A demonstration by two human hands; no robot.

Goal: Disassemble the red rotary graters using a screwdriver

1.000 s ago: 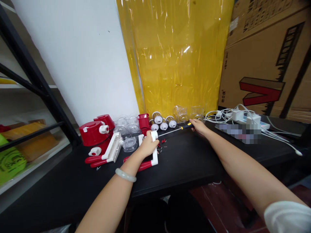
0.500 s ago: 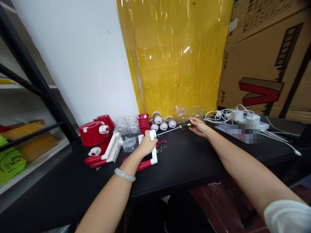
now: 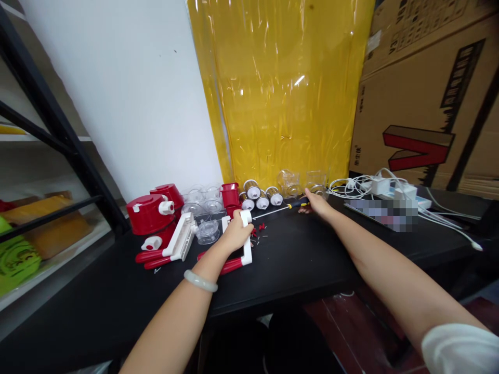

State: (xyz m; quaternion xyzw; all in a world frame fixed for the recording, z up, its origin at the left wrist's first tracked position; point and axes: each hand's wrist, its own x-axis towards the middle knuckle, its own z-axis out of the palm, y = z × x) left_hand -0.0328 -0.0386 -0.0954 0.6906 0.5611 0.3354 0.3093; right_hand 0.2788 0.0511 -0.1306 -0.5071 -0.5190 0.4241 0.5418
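Observation:
My left hand [image 3: 236, 234] is wrapped around a white plastic frame [image 3: 247, 252] with red legs [image 3: 231, 266], holding it on the black table. In my right hand [image 3: 317, 204] is the black-and-yellow handle of a screwdriver [image 3: 298, 203]. Its long shaft points left, and the tip meets the white round end of the frame; whether it sits in a screw is too small to tell. Small red parts [image 3: 261, 226] and loose screws [image 3: 265, 236] lie right of my left hand. A clear plastic piece [image 3: 208, 232] and a similar white frame with red legs [image 3: 182, 238] are to its left.
Red housings [image 3: 149, 214] stand at the left. Behind my hands are a red hopper-like part [image 3: 230, 195], several metal cylinders with white ends [image 3: 275, 196] and clear containers [image 3: 315, 182]. White cables and chargers [image 3: 380, 184] and a tablet-like device [image 3: 366, 212] lie at the right.
My right hand has turned on the screwdriver handle, its back now facing up more and its fingers tucked lower. My left hand and the frame stay in place.

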